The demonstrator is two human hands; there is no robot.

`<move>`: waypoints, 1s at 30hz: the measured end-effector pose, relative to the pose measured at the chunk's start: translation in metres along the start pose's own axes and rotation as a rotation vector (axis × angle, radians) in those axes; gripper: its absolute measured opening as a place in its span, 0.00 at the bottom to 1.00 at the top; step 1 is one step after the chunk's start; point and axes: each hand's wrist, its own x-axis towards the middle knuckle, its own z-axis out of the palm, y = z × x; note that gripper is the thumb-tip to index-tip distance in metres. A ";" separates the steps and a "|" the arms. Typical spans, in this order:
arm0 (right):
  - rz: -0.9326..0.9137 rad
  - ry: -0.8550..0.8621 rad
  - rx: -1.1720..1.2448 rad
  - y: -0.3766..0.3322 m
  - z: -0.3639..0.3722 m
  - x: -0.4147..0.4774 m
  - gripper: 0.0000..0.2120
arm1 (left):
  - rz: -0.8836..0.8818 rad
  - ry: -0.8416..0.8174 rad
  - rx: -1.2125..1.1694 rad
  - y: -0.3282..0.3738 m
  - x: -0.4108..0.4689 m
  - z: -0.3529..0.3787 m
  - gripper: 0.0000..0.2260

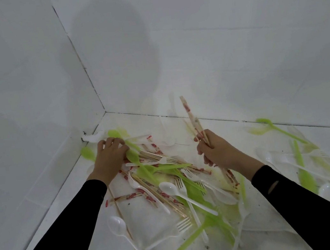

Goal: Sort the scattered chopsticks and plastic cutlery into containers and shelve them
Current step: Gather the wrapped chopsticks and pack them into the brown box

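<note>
Chopsticks with red print, white plastic forks and spoons, and green plastic spoons lie scattered in a heap (164,181) on a white surface in a corner. My right hand (218,151) grips a bundle of chopsticks (192,118) that points up and away, its lower end sticking out below my wrist. My left hand (109,157) reaches into the far left of the heap, fingers curled down over a green spoon (132,156) and chopsticks there; whether it pinches anything is hidden. A white spoon (170,189) lies on top of the heap's middle.
White walls (25,93) close the corner at left and back. More green and white cutlery (299,157) is strewn to the right along the back wall. A white spoon (118,225) lies near the front left. No container shows.
</note>
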 end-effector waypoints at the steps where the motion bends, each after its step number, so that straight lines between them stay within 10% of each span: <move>1: -0.005 -0.001 -0.055 -0.001 0.006 0.003 0.07 | 0.022 0.018 -0.020 0.002 0.000 0.000 0.10; 14: 0.062 -0.121 -0.567 0.019 0.047 0.041 0.10 | 0.018 -0.059 -0.618 0.041 -0.012 -0.026 0.14; 25: -0.051 0.022 -0.651 0.022 0.057 0.038 0.07 | -0.427 -0.050 -0.729 0.040 0.010 -0.022 0.07; 30: 0.034 0.060 -0.480 0.022 0.049 0.035 0.08 | -0.337 -0.120 -0.776 0.047 0.005 -0.026 0.10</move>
